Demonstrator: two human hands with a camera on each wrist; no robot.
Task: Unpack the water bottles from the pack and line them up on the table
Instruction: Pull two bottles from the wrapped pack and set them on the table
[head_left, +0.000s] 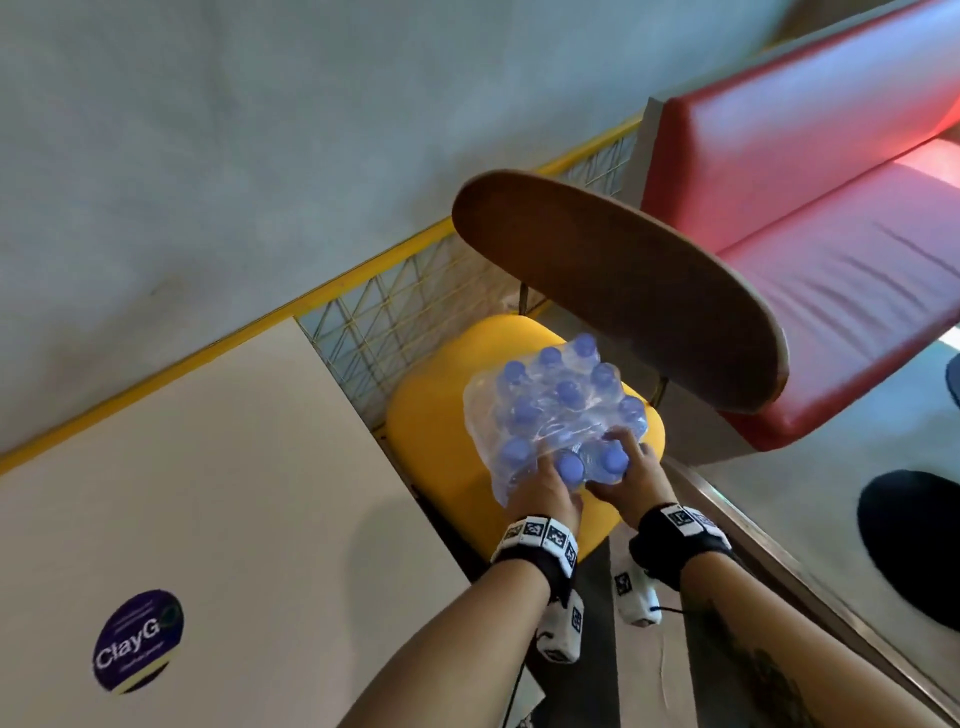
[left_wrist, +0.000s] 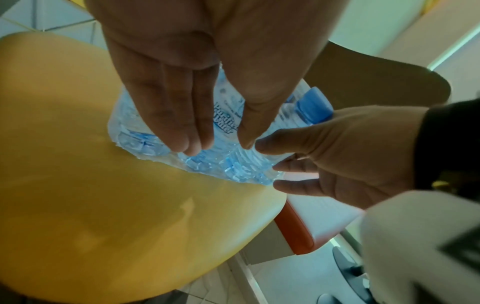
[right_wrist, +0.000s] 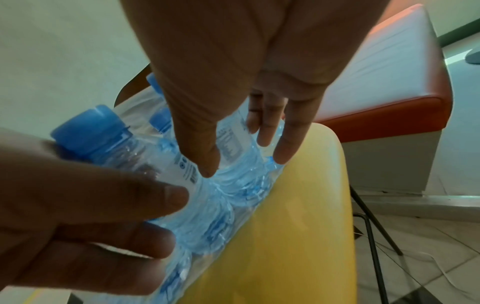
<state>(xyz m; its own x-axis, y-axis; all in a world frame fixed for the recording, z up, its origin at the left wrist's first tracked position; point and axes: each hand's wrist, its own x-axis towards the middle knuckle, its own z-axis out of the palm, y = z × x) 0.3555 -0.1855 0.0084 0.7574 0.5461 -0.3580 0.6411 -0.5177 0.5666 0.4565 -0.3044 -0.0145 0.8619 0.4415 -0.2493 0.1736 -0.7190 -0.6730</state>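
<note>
Barely started: pack (head_left: 558, 410) sits on the yellow chair (head_left: 431, 431), wrap intact, no bottles on the table (head_left: 208, 493). My left hand (head_left: 545, 488) and right hand (head_left: 631, 475) both grip its near edge, fingers pressed against the film. Everything left: open it, pull bottles, line up.

A café-like corner with a yellow chair, a booth bench and pale tables.

A yellow chair seat (head_left: 441, 441) stands between a cream table (head_left: 218, 509) on the left and a red padded bench (head_left: 831, 208) on the right, the chair's dark wooden backrest (head_left: 623, 291) curving across in front of the bench. The table bears a round purple sticker (head_left: 138, 640) reading "ClayG". Behind the chair runs a yellow wire-mesh railing (head_left: 415, 291) along the foot of a plain grey wall (head_left: 260, 130). The right wrist view shows pale floor tiles (right_wrist: 428, 257) and thin black chair legs (right_wrist: 374, 226) under the seat. Light falls bright on the bench cushion's far end.
</note>
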